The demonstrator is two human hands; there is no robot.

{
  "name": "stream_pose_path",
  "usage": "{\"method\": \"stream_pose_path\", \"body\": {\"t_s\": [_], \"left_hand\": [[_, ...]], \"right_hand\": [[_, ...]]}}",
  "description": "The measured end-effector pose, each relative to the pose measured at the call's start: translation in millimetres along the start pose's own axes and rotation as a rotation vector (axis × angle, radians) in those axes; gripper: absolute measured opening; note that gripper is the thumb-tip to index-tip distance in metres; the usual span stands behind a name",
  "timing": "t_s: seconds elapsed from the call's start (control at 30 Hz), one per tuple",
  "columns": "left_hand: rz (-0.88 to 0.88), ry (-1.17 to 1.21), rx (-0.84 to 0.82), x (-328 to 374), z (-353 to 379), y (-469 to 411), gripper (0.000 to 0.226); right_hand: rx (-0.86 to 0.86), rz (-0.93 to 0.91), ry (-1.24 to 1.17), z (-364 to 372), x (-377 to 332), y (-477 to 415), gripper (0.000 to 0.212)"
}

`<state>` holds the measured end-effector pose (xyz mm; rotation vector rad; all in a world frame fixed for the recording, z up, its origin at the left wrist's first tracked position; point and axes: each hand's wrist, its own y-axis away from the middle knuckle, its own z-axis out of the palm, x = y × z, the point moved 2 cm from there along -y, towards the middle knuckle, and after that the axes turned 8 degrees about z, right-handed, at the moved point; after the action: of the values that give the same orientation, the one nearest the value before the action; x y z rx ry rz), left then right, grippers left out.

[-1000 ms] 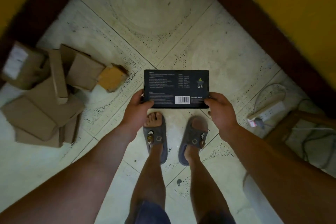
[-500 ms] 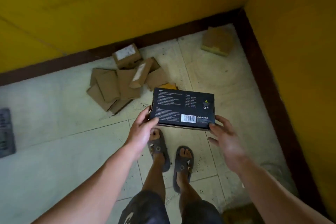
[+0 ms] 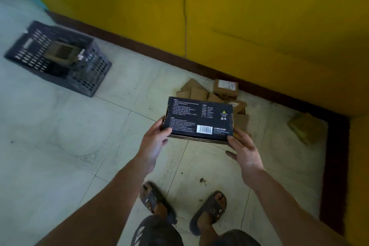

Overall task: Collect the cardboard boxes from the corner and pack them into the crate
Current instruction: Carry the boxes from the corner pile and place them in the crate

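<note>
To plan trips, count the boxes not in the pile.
3: the black box gripped by left hand and right hand; a lone box in the corner; a brown box in the crate, maybe hiding more.

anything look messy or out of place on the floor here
The small brown cardboard boxes lie in a jumbled heap by the dark skirting, tilted over one another. One more brown cardboard box sits apart in the corner. Dark crumbs dot the pale tile near the feet.
</note>
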<state>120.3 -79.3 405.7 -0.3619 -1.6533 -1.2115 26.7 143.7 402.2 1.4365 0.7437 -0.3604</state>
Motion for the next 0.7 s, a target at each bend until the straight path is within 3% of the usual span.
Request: {"method": "stream_pose_path", "body": {"t_s": [0.3,0.7], "left_hand": [[0.044,0.25,0.239,49.1,-216.1,-2.7,0.042],[0.074,0.346,0.443,94.0,-421.0,-45.3,0.042]], "right_hand": [[-0.099,-0.071,0.149,233.3,-48.7,28.5,0.036],[-0.265,-0.125,0.302,481.4,-84.6,11.2,0.026]]}}
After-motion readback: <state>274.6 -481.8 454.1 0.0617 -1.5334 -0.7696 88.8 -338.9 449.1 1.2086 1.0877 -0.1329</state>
